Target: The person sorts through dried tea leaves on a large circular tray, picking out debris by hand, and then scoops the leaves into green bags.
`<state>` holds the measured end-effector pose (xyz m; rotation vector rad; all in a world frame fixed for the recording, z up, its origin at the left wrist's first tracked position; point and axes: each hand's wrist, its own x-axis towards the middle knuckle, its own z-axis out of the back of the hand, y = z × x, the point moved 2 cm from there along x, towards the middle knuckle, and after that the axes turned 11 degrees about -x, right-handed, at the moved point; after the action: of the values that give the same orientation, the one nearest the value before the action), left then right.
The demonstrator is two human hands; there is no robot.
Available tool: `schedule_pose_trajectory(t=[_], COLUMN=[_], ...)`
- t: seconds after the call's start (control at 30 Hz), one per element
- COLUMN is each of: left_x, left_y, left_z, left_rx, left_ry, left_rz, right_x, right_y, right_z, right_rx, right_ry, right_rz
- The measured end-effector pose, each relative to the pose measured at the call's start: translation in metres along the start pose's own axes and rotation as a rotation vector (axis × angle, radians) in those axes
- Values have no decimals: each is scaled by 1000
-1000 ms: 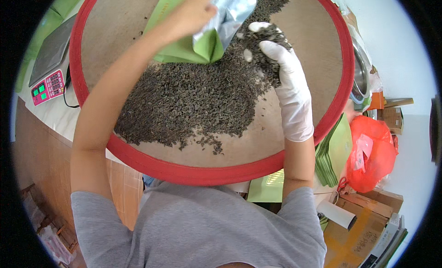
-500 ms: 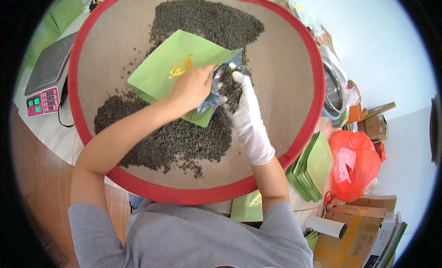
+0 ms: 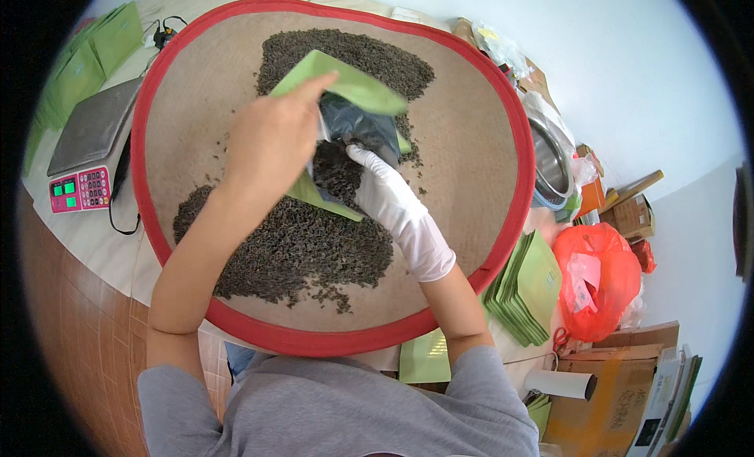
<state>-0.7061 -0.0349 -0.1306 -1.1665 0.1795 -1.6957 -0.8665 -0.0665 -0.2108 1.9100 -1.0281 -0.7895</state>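
Here in the head view, a green pouch (image 3: pixel 357 88) gapes over the lower heap of dark leaves (image 3: pixel 306 253), and the bare left hand (image 3: pixel 271 135) is right on it, index finger stretched across the panel; whether the other fingers pinch it, I can't tell. The gloved right hand (image 3: pixel 397 209) sits at the mouth, thumb against leaves, its remaining fingers hidden, so their grip is anyone's guess. Danger here: should that upper panel sag, leaves could spill past the lip; a hard push might tip the pouch. Beneath is a round tray (image 3: pixel 314 343), red-rimmed, on a pale table (image 3: pixel 94 241). A scale (image 3: pixel 94 127) stands left; right, stacked green pouches (image 3: pixel 526 288), a red plastic bag (image 3: pixel 593 300) and cardboard boxes (image 3: pixel 605 402) crowd in.
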Motion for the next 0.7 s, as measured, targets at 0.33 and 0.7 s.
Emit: schedule_pose_trajectory(t=[0.33, 0.7], left_x=[13, 34], left_y=[35, 145], left_z=[24, 93], left_rx=[-119, -389], left_ry=[65, -187], left_rz=[181, -63], right_x=[0, 80], right_y=[30, -22], right_z=[-54, 43], right_rx=[-1336, -1628], right_ry=[-105, -145], right_rz=[714, 531])
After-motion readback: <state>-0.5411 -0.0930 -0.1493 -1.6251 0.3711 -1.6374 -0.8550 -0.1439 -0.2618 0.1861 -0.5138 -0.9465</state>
